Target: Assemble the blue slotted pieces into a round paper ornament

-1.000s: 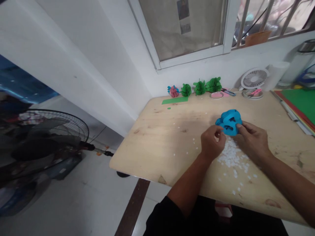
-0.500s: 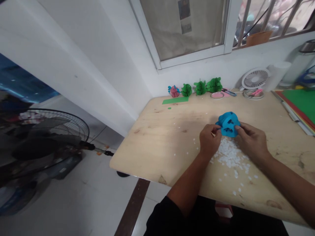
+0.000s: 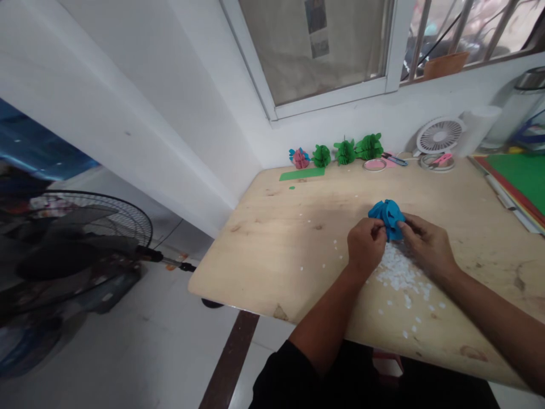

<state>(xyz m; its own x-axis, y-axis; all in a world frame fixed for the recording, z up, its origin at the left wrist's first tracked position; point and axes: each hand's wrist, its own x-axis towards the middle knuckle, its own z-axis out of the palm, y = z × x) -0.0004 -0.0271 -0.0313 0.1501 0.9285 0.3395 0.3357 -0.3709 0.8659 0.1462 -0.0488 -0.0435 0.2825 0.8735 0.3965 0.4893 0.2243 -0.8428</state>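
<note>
A blue layered paper ornament point(image 3: 390, 213) is held up just above the wooden table between both hands. My left hand point(image 3: 364, 244) pinches its lower left side, fingers closed. On the right side, my right hand point(image 3: 430, 243) grips it between thumb and fingers. Its layers are partly fanned, and the hands cover its lower edges. A heap of small white paper bits point(image 3: 402, 270) lies on the table point(image 3: 272, 250) under and between the hands.
Along the wall stand a pink and blue paper ornament point(image 3: 300, 159) and several green paper ornaments point(image 3: 345, 151). Nearby lie a green paper strip point(image 3: 302, 174), a cutter point(image 3: 395, 159), tape rolls and a small white fan point(image 3: 440, 136). Coloured sheets point(image 3: 517, 176) lie at right.
The blue ornament has turned from showing its flat, holed face to a more edge-on, folded view. My right hand has shifted left, closer to my left hand.
</note>
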